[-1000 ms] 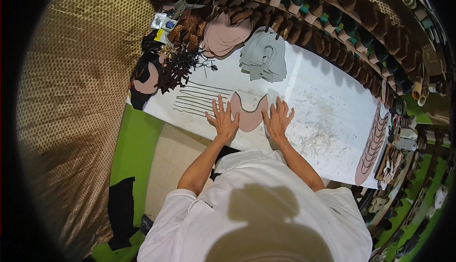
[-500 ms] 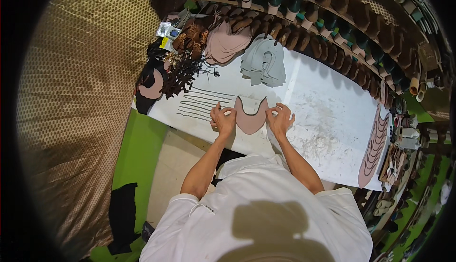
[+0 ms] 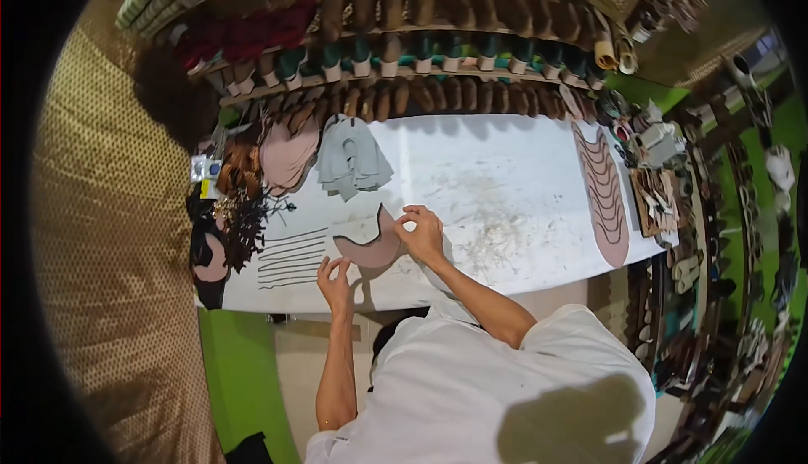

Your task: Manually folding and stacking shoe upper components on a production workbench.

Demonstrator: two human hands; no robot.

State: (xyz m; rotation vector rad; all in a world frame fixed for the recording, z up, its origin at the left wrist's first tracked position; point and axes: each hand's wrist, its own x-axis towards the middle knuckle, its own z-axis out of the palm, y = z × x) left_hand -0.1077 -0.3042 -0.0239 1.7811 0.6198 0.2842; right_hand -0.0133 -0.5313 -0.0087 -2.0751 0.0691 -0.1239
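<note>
My right hand (image 3: 423, 235) pinches the upper right end of a pinkish-brown, U-shaped shoe upper piece (image 3: 375, 251) with a dark line along its inner curve. At its lower left end, my left hand (image 3: 336, 285) has its thumb and forefinger closed at the edge. The piece is tilted just above the white table (image 3: 471, 254). Several thin dark strips (image 3: 290, 260) lie in rows left of it. Beyond them sit a stack of pale grey cut pieces (image 3: 353, 157) and a pile of pink cut pieces (image 3: 289, 157).
A row of overlapping pink, dark-edged pieces (image 3: 604, 199) lies at the table's right end, beside a tray of scraps (image 3: 655, 201). Dark cords (image 3: 248, 224) clutter the left end. Shelves of shoes (image 3: 421, 60) stand behind; a gold patterned curtain (image 3: 118, 254) hangs at left.
My view has swung to the right. The upper piece has turned, its right end now higher and its open side facing up and left. Both hands stay at its ends.
</note>
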